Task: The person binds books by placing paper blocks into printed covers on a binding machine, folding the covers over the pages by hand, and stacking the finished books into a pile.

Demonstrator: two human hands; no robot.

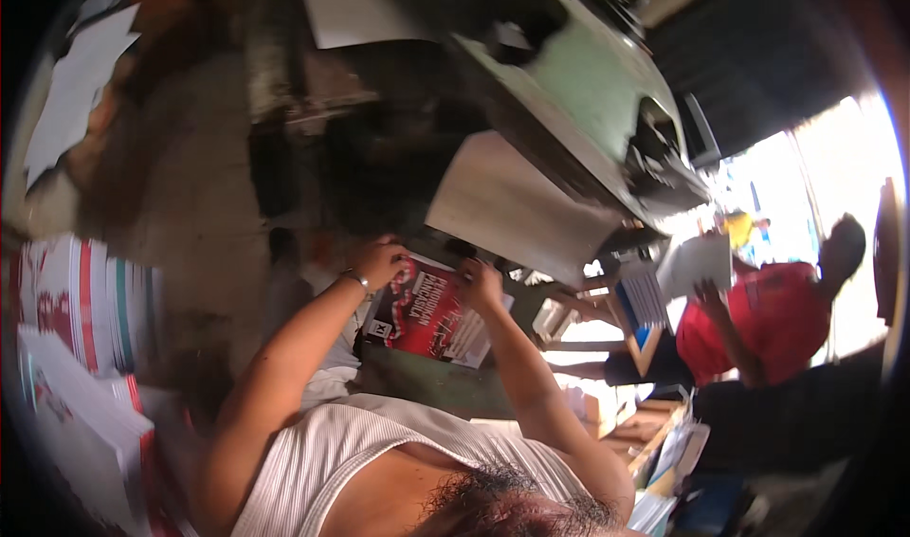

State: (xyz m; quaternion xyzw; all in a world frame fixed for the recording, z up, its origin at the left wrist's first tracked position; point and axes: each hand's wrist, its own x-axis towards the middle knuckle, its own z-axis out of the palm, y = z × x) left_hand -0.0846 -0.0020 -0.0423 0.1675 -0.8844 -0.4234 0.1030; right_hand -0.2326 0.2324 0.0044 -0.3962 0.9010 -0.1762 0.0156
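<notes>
A red-covered book (422, 314) lies tilted before me, its cover facing up, with white paper edges showing past its right side. My left hand (381, 262), with a bracelet at the wrist, has its fingers closed on the upper left corner. At the upper right corner my right hand (482, 283) grips the same book, fingers bent over the edge. Part of the fingertips is blurred on both hands. Under the book is a dark green surface (417, 374); I cannot tell whether the book rests on it.
Stacked books (71, 295) with white, red and teal parts stand at the left. A large pale green machine (588, 82) fills the far right, beside a big paper sheet (517, 205). A person in a red shirt (758, 319) holds white paper near a wooden rack (640, 324).
</notes>
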